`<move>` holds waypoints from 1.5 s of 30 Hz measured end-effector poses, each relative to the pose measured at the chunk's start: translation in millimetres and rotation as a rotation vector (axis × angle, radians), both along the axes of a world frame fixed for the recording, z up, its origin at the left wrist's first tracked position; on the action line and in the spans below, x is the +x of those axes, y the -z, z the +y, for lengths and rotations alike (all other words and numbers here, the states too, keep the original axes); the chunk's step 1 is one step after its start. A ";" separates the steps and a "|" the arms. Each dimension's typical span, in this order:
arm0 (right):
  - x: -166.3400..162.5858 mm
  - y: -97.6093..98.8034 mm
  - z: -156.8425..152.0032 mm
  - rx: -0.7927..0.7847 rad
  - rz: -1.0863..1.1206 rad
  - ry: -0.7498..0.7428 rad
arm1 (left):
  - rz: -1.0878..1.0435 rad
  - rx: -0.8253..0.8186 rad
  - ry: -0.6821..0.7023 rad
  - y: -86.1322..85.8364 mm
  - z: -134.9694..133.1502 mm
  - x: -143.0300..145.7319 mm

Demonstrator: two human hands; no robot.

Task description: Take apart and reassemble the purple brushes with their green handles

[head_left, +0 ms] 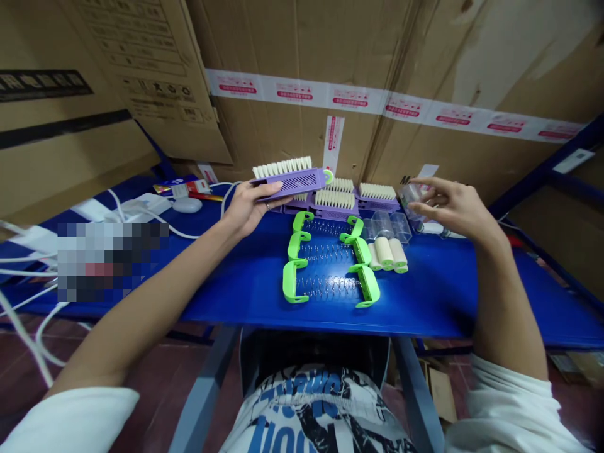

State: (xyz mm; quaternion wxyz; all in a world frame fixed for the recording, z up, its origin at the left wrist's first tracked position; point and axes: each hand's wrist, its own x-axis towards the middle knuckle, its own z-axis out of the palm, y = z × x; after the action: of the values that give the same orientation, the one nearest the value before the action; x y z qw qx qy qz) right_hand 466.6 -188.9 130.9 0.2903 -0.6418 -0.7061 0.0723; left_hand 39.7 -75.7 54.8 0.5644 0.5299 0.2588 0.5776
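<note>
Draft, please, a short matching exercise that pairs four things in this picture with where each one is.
1. Raised purple brush
2. Metal springs
3. Cream cylinders
4. Printed tape strip

A. Between bright green end pieces
B. Across the cardboard behind the table
C. In the left hand
D. On the blue table, just in front of clear plastic containers

Pairs: 1-C, 2-A, 3-D, 4-B

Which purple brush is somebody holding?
The purple brush in the left hand; the other purple brushes sit on the blue table, in nobody's hand.
</note>
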 end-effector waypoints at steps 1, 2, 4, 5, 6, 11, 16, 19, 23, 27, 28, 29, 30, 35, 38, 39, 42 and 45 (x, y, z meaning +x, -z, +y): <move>-4.1 -0.6 -0.6 -0.017 -0.054 0.021 | 0.000 -0.008 -0.013 0.4 0.6 0.1; -8.5 -0.6 -0.7 -0.024 -0.113 0.037 | 0.000 -0.015 -0.024 0.8 0.6 0.6; -17.5 1.2 0.6 -0.020 -0.210 0.053 | 0.004 -0.026 -0.037 1.2 -0.8 2.3; -21.5 2.8 1.6 -0.012 -0.243 0.059 | 0.008 -0.029 -0.036 1.3 -2.1 3.3; -25.1 4.7 2.8 -0.005 -0.271 0.062 | 0.014 -0.029 -0.033 1.4 -3.4 4.2; -34.2 14.9 8.5 0.023 -0.403 0.075 | 0.049 -0.010 0.001 1.1 -7.4 5.8; -40.2 20.1 9.9 0.000 -0.467 0.071 | 0.070 -0.029 -0.005 1.8 -7.6 5.9; -42.3 18.1 6.5 -0.012 -0.434 0.124 | 0.094 -0.030 -0.007 1.6 -8.5 6.1; -32.8 13.2 4.3 -0.011 -0.334 0.296 | 0.095 -0.015 -0.003 0.7 -9.3 6.3; -19.4 11.7 6.7 -0.078 -0.212 0.255 | 0.086 -0.012 0.005 0.8 -9.3 6.9; -17.2 11.6 7.1 -0.067 -0.211 0.198 | 0.085 -0.014 0.004 0.8 -9.4 7.1; -15.3 11.3 7.2 -0.050 -0.218 0.126 | 0.086 -0.015 0.003 0.8 -9.6 7.4; -13.6 11.0 7.1 -0.037 -0.230 0.046 | 0.087 -0.016 0.003 0.7 -10.0 7.7; -5.0 11.1 7.2 -0.146 -0.205 -0.179 | 0.077 -0.032 0.009 -0.7 -12.4 8.5; -1.0 12.8 8.5 -0.209 -0.119 -0.196 | 0.073 -0.034 0.004 -0.8 -13.3 8.7; 0.2 12.9 8.7 -0.217 -0.095 -0.207 | 0.073 -0.035 0.004 -0.6 -13.3 8.8; 2.4 11.3 7.8 -0.175 -0.077 -0.246 | 0.073 -0.044 0.011 0.3 -12.0 8.7; -3.8 9.8 5.4 0.036 -0.035 -0.208 | 0.065 -0.056 0.030 0.8 -12.0 9.3</move>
State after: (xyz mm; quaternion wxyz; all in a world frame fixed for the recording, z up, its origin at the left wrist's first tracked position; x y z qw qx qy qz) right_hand 462.8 -183.6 121.1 0.2804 -0.5608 -0.7751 0.0779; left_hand 49.0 -87.6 54.0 0.5789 0.5365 0.2850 0.5440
